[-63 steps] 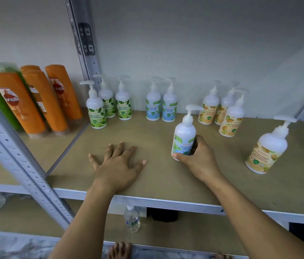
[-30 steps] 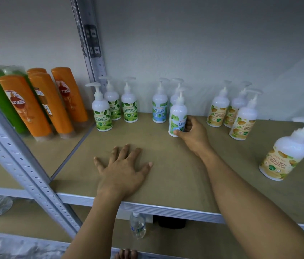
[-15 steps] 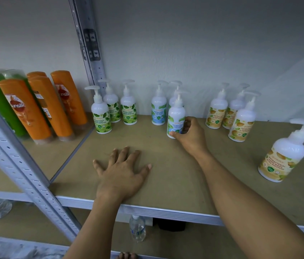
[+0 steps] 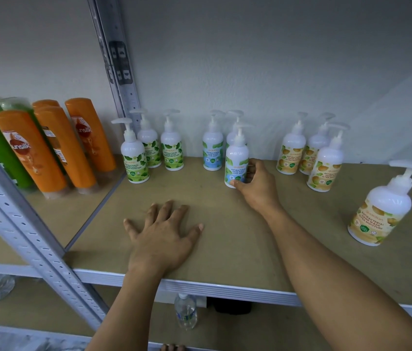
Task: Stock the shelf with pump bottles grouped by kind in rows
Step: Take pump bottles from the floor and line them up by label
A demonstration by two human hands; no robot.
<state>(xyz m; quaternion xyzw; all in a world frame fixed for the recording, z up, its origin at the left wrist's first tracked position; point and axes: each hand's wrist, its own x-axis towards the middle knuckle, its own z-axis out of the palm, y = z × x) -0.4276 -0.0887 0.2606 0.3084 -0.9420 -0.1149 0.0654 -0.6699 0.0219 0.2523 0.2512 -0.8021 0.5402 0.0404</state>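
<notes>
Head view: white pump bottle (image 4: 236, 158) with a blue-and-green "cool mint" label, upright on the shelf board (image 4: 288, 252), just in front of two matching blue-label bottles (image 4: 212, 151) by the back wall. To their left stand three green-label bottles (image 4: 172, 152), to their right three orange-label bottles (image 4: 290, 154). A lone orange-label bottle (image 4: 380, 214) stands well apart at the right front. Orange shampoo bottles (image 4: 34, 153) fill the neighbouring bay. Right hand (image 4: 257, 184) grips the pump bottle low on its right side, thumb at the base, fingers curled behind. Left hand (image 4: 162, 236) lies flat on the board, fingers spread.
</notes>
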